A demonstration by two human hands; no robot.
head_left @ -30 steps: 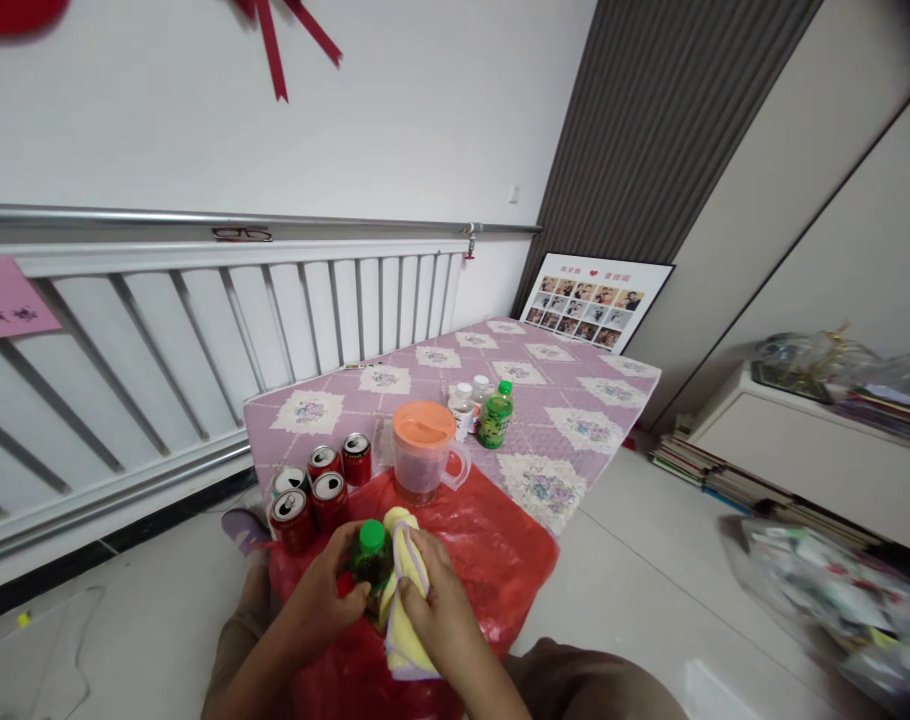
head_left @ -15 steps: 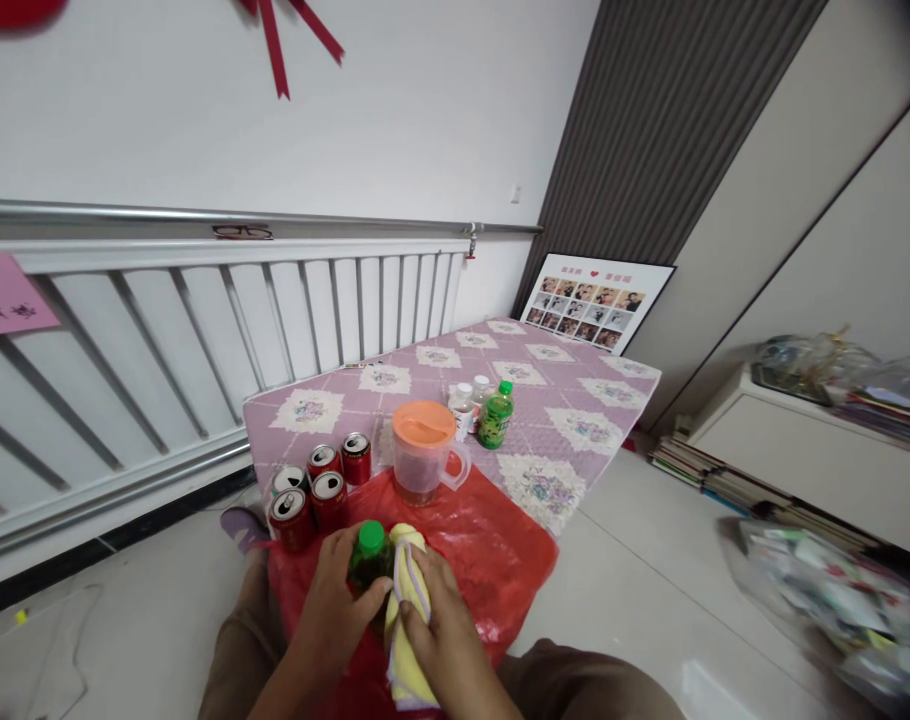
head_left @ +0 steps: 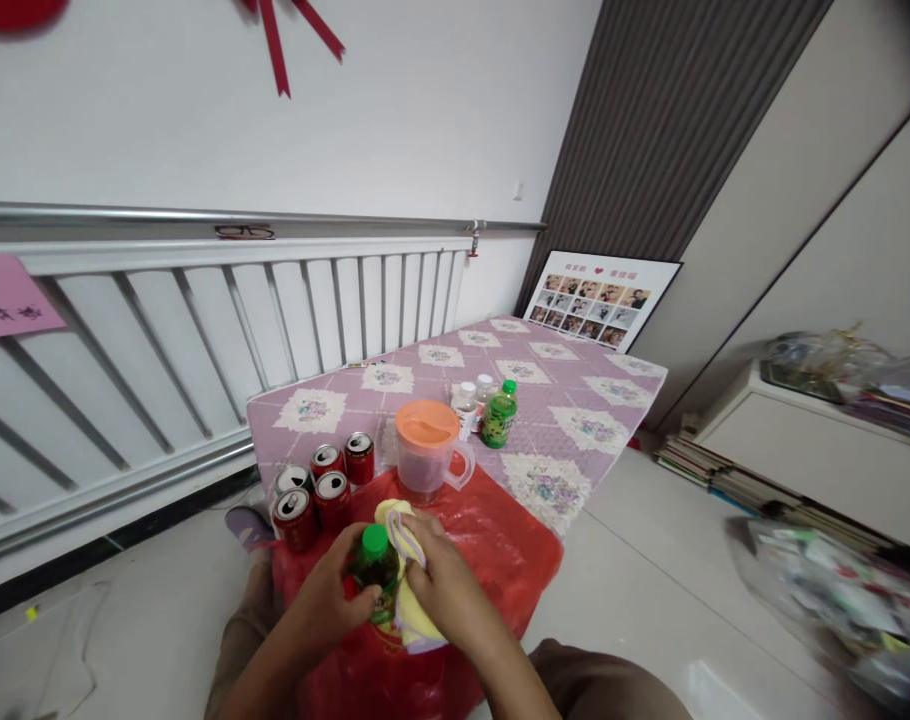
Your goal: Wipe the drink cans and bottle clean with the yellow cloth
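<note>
A green-capped bottle (head_left: 380, 572) stands upright over the red plastic sheet (head_left: 511, 545) near my lap. My left hand (head_left: 335, 590) is wrapped round its left side, thumb across the front. In my right hand (head_left: 438, 570) is a folded yellow cloth (head_left: 419, 615) with a purple edge, pressed against the bottle's right side. Just beyond, a clear pitcher (head_left: 423, 468) with an orange lid sits at the far edge of the red sheet. Several opened cans (head_left: 333, 500) stand together to the left of the pitcher.
Two small white-capped bottles (head_left: 465, 410) and another green-capped bottle (head_left: 499, 416) stand behind the pitcher on the flowered tablecloth (head_left: 596, 425). A white radiator (head_left: 312, 315) runs along the left wall. A photo board (head_left: 597, 300) leans at the far end.
My right hand has moved up and slightly left with the cloth, along the bottle's side. More of the bottle's front now shows. My left hand still holds it.
</note>
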